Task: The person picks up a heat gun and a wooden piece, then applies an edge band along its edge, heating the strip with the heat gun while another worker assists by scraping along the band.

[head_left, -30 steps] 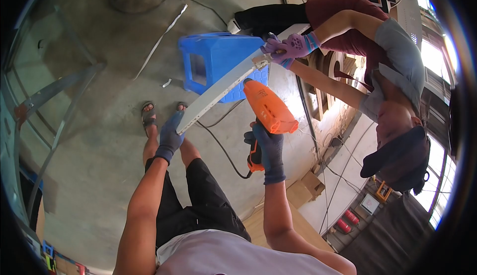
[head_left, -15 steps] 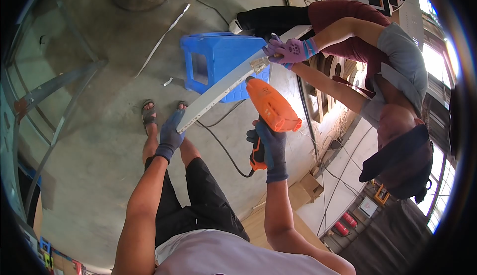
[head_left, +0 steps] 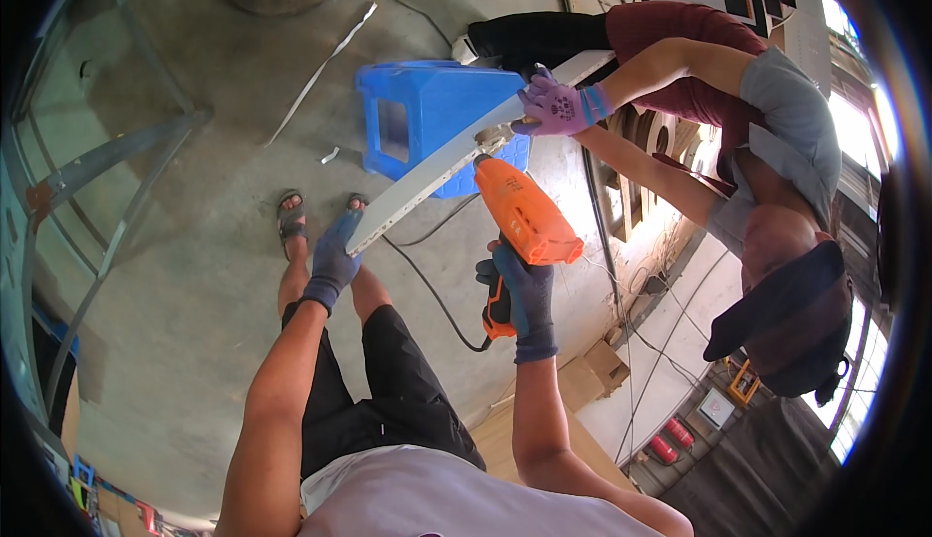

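My left hand (head_left: 333, 253), in a blue-grey glove, is closed around the near end of a long white board (head_left: 417, 190). In my right hand (head_left: 527, 296), gloved alike, is an orange corded heat gun (head_left: 525, 209), gripped by its handle. The gun's nozzle is close to the board's edge; whether it touches is unclear. A co-worker's hand in a purple glove (head_left: 558, 105) is at the board farther along, holding a small tool that looks like a scraper (head_left: 495, 134). The board lies over a blue plastic stool (head_left: 437, 100).
The co-worker (head_left: 786, 139) leans in from the right. White strips (head_left: 325, 71) lie on the concrete floor (head_left: 194, 275). A black power cord (head_left: 432, 294) runs from the gun across the floor. A metal frame (head_left: 107, 163) stands at left.
The heat gun and my right hand have shifted slightly left along the board's edge. The co-worker's purple glove has turned a little, with the scraper-like tool lower along the board.
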Motion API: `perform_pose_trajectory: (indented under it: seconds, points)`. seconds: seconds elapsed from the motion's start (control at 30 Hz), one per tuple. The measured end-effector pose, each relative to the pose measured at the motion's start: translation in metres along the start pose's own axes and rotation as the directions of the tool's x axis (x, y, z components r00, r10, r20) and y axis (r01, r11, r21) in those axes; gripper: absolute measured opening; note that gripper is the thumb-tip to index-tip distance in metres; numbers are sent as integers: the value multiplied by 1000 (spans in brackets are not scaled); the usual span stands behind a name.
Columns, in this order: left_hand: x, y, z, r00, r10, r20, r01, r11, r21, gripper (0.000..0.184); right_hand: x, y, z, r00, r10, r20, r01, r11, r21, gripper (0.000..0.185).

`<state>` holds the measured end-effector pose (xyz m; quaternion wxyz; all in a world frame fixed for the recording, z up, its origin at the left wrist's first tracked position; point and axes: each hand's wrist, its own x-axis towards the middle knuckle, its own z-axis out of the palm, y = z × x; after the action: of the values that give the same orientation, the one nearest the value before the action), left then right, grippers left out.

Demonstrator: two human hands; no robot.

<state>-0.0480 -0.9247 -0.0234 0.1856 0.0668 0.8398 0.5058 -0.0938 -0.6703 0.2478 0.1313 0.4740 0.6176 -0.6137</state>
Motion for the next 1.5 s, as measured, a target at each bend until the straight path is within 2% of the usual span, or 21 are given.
perform_pose_trajectory:
  seconds: [0.27, 0.5, 0.6, 0.87, 1.5]
  points:
    - [3, 0, 2, 1000, -15, -3, 15, 1000, 13, 54, -2, -1, 1, 1000, -2, 6, 2, 1000, 11, 34]
    - [15, 9, 6, 1000, -11, -8, 11, 1000, -3, 52, -2, 4, 0, 999, 45, 7, -45, 999, -6, 34]
    - [18, 8, 12, 998, -67, 16, 67, 998, 6, 52, -1, 6, 0, 998, 66, 19, -66, 998, -5, 34]
    - [22, 10, 17, 999, -51, 19, 50, 998, 22, 54, -1, 10, 0, 993, 106, 42, -106, 994, -13, 37]
    - [20, 2, 21, 999, -41, 3, 41, 999, 21, 56, -2, 10, 1, 999, 41, -4, -41, 999, -7, 31]
